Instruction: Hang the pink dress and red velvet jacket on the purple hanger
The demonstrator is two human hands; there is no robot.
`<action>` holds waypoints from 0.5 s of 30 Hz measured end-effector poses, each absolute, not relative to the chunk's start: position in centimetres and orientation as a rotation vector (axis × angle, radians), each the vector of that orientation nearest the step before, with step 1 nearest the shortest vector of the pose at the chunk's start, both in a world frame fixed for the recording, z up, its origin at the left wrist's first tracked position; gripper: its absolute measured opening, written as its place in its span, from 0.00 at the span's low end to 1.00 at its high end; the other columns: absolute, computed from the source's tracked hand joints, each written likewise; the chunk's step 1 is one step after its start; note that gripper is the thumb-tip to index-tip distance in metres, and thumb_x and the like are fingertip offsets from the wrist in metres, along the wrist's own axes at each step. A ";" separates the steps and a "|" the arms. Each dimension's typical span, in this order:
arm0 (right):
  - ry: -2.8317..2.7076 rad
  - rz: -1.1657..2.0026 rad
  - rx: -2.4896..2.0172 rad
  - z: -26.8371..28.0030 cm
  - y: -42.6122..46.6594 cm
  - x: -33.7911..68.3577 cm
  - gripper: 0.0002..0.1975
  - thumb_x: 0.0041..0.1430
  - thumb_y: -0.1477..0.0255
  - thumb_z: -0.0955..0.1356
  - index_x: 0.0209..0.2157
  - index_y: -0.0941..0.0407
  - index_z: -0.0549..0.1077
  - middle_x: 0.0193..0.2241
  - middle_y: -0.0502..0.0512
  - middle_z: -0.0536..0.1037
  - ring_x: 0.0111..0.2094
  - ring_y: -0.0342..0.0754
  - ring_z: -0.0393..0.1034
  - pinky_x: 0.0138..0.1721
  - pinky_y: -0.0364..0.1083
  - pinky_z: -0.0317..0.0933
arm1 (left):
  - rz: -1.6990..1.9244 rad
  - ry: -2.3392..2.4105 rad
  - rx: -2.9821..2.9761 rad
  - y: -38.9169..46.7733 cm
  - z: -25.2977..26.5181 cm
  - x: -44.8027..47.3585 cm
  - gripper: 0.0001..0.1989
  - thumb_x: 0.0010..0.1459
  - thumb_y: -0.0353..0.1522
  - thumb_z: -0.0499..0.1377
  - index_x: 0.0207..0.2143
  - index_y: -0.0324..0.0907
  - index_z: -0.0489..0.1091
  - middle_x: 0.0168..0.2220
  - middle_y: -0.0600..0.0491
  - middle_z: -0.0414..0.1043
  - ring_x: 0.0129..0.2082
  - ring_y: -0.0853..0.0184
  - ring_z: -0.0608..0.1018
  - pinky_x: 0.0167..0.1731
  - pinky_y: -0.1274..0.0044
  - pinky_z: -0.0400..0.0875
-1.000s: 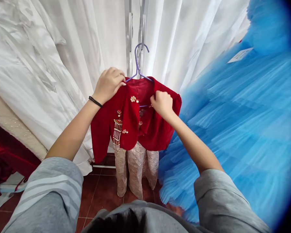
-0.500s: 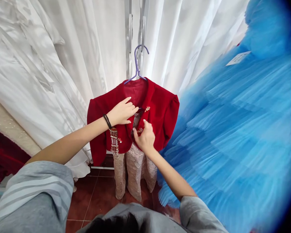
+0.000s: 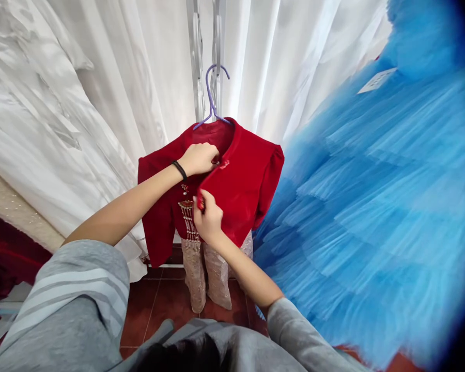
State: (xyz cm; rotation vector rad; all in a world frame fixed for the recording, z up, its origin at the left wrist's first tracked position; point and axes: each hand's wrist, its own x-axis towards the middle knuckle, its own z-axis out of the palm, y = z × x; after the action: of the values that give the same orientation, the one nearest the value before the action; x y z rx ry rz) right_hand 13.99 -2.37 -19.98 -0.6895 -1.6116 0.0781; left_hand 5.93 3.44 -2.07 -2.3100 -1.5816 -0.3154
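Note:
A short red velvet jacket (image 3: 240, 191) hangs on a purple hanger (image 3: 211, 98). My left hand (image 3: 201, 159) is at the jacket's neck opening, fingers curled on the cloth near the upper fastening; the fingertips are partly hidden. Lower down, my right hand (image 3: 209, 216) pinches the edge of the right front panel, which is drawn across the opening. A beaded tassel ornament (image 3: 189, 219) hangs on the left front, beside my right hand. Pale shiny fabric (image 3: 218, 279) hangs below the jacket's hem.
White garments (image 3: 54, 129) hang at the left, and a layered blue tulle dress (image 3: 364, 206) fills the right side. Behind the jacket are a white curtain (image 3: 263, 62) and a metal rack post (image 3: 197, 62). Reddish floor tiles (image 3: 166, 299) show below.
My right hand has shifted left, pulling the right front panel over toward the tasselled side. My left hand's fingers, spread before, have curled at the neck opening.

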 end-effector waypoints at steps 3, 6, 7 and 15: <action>-1.806 0.297 -0.725 -20.3 -0.3 10.7 0.28 0.64 0.74 0.60 0.64 0.65 0.56 0.56 0.69 0.71 0.57 0.55 0.69 0.59 0.53 0.66 | -0.693 -1.470 -2.456 4.0 -3.2 5.1 0.20 0.58 0.35 0.56 0.52 0.39 0.70 0.40 0.47 0.78 0.41 0.58 0.79 0.41 0.70 0.71; -1.912 0.339 -0.713 -21.2 1.0 9.9 0.32 0.62 0.73 0.62 0.65 0.69 0.52 0.61 0.73 0.65 0.64 0.57 0.60 0.65 0.56 0.58 | -0.982 -1.122 -2.448 3.6 -5.5 4.1 0.28 0.62 0.38 0.54 0.62 0.35 0.59 0.53 0.41 0.72 0.54 0.57 0.73 0.56 0.63 0.66; -1.933 0.324 -0.696 -21.8 0.7 10.2 0.31 0.62 0.72 0.61 0.65 0.68 0.53 0.61 0.73 0.65 0.64 0.57 0.59 0.65 0.57 0.58 | -0.963 -1.042 -2.404 3.3 -6.5 3.7 0.30 0.62 0.39 0.55 0.63 0.35 0.58 0.57 0.39 0.68 0.59 0.54 0.69 0.60 0.60 0.62; -0.967 0.698 -0.920 -33.3 -3.7 18.5 0.17 0.52 0.68 0.71 0.44 0.53 0.68 0.45 0.57 0.75 0.54 0.53 0.68 0.61 0.59 0.59 | -0.871 -1.181 -2.005 2.7 -12.6 -0.4 0.15 0.64 0.38 0.56 0.51 0.45 0.70 0.51 0.42 0.72 0.52 0.54 0.72 0.53 0.59 0.62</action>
State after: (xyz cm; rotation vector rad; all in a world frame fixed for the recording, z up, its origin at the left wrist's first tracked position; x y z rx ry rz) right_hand 18.52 -3.75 -33.33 -0.9197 -0.9666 0.6985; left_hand -0.44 2.72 -12.61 -2.0045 -1.1814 -0.8712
